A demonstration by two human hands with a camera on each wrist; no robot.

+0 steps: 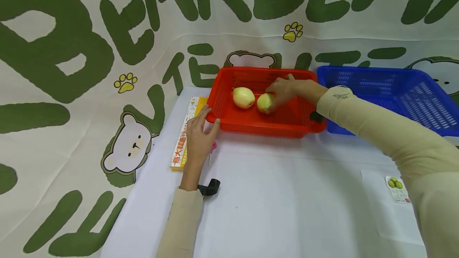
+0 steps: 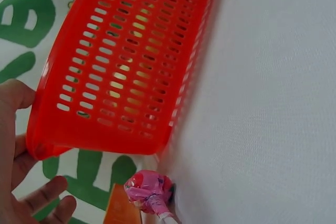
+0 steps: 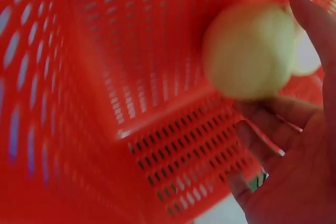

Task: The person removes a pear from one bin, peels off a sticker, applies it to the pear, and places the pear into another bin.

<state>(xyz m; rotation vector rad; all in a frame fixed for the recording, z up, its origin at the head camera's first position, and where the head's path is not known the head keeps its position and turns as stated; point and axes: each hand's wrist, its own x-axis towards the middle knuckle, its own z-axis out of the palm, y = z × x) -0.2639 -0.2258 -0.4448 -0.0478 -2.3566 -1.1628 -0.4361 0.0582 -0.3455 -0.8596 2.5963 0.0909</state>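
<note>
Two pale yellow-green pears lie side by side in a red slotted plastic basket [image 1: 258, 126]. My right hand [image 1: 285, 90] reaches in from the right and holds the right pear [image 1: 264, 101] between thumb and fingers. Close up in the right wrist view, the fingers touch that pear's [image 3: 249, 51] side, the thumb is at its far end, and other fingers spread away. The left pear [image 1: 244, 98] sits beside it, untouched. My left hand [image 1: 201, 134] grips the basket's front left corner, thumb on one side of the rim [image 2: 39, 124] and a finger on the other.
A blue basket [image 1: 376, 90] stands against the red one's right side. A yellow-and-white pasta box [image 1: 183, 142] and a pink-wrapped lollipop [image 2: 149, 190] lie by the left hand. A card picturing fruit [image 1: 397, 188] lies on the table's right. A printed cloth [image 1: 172, 23] hangs behind.
</note>
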